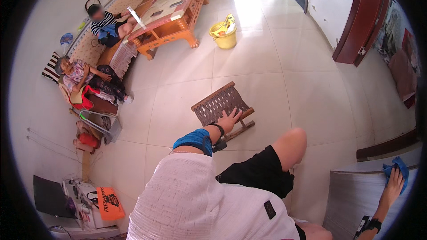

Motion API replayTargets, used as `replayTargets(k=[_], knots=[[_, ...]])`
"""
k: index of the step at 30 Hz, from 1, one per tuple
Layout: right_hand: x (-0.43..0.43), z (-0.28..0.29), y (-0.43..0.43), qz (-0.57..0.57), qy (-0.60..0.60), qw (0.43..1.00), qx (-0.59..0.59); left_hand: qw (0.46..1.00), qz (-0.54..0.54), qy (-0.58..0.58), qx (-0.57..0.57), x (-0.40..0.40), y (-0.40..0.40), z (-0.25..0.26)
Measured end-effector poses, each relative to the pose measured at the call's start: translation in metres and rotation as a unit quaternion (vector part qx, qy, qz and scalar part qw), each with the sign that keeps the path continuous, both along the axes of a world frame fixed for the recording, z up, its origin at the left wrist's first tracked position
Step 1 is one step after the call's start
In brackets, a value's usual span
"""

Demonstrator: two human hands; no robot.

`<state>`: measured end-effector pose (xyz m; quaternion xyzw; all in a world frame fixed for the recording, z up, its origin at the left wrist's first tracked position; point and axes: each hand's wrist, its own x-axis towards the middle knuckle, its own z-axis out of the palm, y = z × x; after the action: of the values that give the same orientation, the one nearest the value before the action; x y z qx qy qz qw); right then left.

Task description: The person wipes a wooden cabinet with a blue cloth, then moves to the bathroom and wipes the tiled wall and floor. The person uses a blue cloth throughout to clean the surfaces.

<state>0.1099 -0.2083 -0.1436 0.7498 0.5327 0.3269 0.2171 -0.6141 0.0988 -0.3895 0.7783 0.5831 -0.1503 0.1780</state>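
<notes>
My left hand point(229, 121) rests with spread fingers on the edge of a low folding stool point(218, 104) with a woven brown seat and wooden bars. A blue sleeve band point(195, 140) sits on that arm, and a dark band circles the wrist. At the far right, my right hand point(395, 181) holds a blue cloth point(402, 170) against the upper edge of a grey wood-grain cabinet or panel point(353, 193). Part of the cloth lies hidden under the fingers.
A yellow bucket point(226, 41) with cloths stands beyond the stool. Two people sit along the left wall, near a carved wooden coffee table point(166, 45). An orange bag point(110, 203) is at lower left. A dark red door point(350, 20) stands at right.
</notes>
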Motion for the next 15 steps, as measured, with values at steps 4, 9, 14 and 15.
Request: replayTargets(k=[4,9,14,15], knots=[[-0.023,0.009,-0.018,-0.005,0.025,1.000,-0.016,0.998,-0.022,0.035,0.048,-0.038,-0.003,-0.006],[-0.036,0.017,-0.044,0.008,0.077,0.997,-0.008,0.999,-0.028,-0.006,0.023,-0.056,0.015,-0.024],[-0.039,0.013,-0.060,0.033,0.070,0.997,-0.009,0.997,0.001,0.038,-0.071,0.015,0.062,-0.019],[-0.040,0.013,-0.063,-0.018,0.077,0.995,-0.060,0.992,-0.025,-0.024,-0.122,0.039,0.069,-0.012]])
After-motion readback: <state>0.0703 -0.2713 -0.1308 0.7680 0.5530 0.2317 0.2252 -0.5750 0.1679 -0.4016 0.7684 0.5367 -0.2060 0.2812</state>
